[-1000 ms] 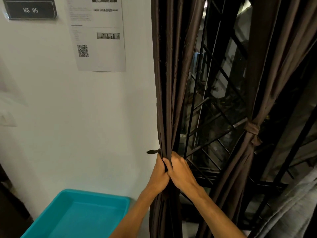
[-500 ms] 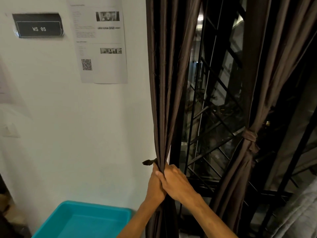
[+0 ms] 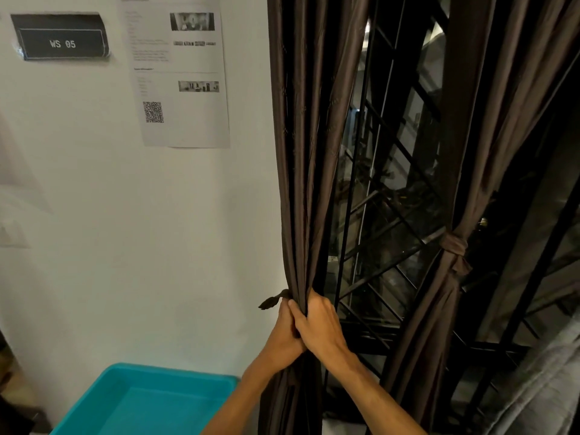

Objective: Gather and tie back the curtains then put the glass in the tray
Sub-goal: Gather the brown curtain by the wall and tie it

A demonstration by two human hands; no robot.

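A dark brown left curtain (image 3: 306, 171) hangs gathered into a narrow bunch beside the white wall. My left hand (image 3: 284, 335) and my right hand (image 3: 318, 328) both grip the bunch at the same height, the right hand's fingers lying over the left. A short end of a brown tie-back (image 3: 272, 302) sticks out to the left just above my hands. The right curtain (image 3: 474, 171) is bound by a knotted tie (image 3: 454, 246). A turquoise tray (image 3: 147, 403) sits low at the left. No glass is in view.
Behind the curtains is a window with a black metal grille (image 3: 386, 215). On the white wall hang a black "WS 05" sign (image 3: 61, 37) and a printed sheet (image 3: 180, 73) with a QR code. Grey fabric (image 3: 546, 394) lies at the lower right.
The view has tilted slightly, so the wall sign and sheet sit lower in frame. Both hands have stayed clasped on the left curtain at the tie-back.
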